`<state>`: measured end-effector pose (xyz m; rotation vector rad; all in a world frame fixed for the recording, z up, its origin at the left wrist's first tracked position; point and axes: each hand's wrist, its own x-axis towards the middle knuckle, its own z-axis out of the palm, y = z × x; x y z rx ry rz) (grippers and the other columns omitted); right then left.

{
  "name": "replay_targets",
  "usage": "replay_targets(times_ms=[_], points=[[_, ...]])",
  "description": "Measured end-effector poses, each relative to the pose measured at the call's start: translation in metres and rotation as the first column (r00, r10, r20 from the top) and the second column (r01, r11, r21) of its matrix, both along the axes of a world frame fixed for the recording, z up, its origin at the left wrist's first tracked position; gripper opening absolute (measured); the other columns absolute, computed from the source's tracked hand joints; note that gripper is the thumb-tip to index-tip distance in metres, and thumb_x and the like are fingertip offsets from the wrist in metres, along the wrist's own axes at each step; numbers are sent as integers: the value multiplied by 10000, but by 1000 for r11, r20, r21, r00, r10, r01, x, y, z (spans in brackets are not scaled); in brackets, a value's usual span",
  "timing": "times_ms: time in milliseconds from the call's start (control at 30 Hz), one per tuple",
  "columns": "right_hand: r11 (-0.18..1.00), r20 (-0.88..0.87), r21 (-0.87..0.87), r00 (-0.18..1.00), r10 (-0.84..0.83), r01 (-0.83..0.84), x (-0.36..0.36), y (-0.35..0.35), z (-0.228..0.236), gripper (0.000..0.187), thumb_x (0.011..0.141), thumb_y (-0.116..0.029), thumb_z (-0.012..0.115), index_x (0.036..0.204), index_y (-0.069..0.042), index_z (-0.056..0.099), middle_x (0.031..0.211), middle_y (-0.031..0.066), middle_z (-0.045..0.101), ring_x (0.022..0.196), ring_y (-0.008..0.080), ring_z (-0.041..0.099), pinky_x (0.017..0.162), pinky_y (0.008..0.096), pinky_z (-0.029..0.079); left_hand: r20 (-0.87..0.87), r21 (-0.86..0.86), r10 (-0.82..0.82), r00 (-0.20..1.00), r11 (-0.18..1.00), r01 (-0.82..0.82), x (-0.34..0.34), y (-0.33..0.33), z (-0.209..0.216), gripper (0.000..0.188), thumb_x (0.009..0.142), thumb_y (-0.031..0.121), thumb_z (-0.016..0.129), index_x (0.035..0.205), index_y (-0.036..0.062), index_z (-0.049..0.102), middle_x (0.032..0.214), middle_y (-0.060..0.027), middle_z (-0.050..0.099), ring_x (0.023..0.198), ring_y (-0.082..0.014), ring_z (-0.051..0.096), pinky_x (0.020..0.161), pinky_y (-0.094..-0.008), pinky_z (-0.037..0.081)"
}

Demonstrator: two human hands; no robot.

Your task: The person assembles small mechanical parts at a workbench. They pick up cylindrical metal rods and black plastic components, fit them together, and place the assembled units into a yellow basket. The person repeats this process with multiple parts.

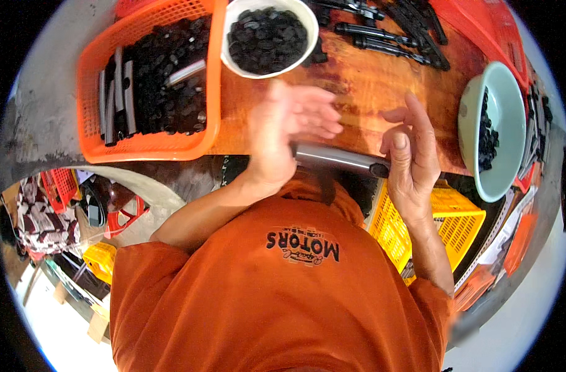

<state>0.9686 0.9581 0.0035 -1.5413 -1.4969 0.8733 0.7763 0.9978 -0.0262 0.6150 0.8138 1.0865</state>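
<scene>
A grey metal tube [342, 159] with a dark opening at its right end lies crosswise between my hands, close to the table's near edge. My left hand [289, 121] is at its left end, heel of the palm against the tube, fingers stretched out and somewhat blurred. Beside the right end is my right hand [413, 152], thumb raised and fingers apart, loosely bent. Neither hand has its fingers wrapped around the tube. Whether the right palm touches it, I cannot tell.
An orange basket [214, 93] at left holds small black pieces and several grey tubes. Beside it stands a white bowl [267, 75] of black pieces. Black tubular parts [382, 46] lie at the back of the wooden table [363, 87]. A pale green bowl [511, 130] stands right, above a yellow crate [459, 214].
</scene>
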Motion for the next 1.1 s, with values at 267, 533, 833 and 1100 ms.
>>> replay_targets(times_ms=[267,533,833,1100], points=[[988,-98,-139,994,54,-67,-25,-31,-19,363,1000,-97,422,1347,8,438,1034,56,541,849,89,464,740,219,415,-309,135,-161,937,968,211,2,18,15,427,967,399,500,1025,-8,617,797,-55,643,689,-108,612,601,-246,494],[939,-192,-259,965,177,-224,-4,-21,1,625,972,-444,417,1403,0,333,1174,122,495,843,150,507,750,300,424,-559,108,-746,362,368,924,-20,6,9,390,817,208,720,1140,27,596,850,-97,672,755,-146,633,699,-308,501],[793,-279,347,753,596,-500,-5,1,14,1204,680,-824,490,1444,59,196,1459,275,282,1348,401,302,1085,492,243,209,-161,-903,375,346,924,-26,-1,21,532,884,274,652,1335,35,504,711,35,532,585,-19,446,472,-167,331],[717,-135,455,755,642,-528,-5,-3,15,1059,790,-681,535,1462,32,132,1457,308,267,1352,443,290,1096,541,214,-522,406,-631,574,408,818,-20,-11,33,462,849,145,677,1274,12,553,880,-90,671,731,-206,639,676,-334,502]])
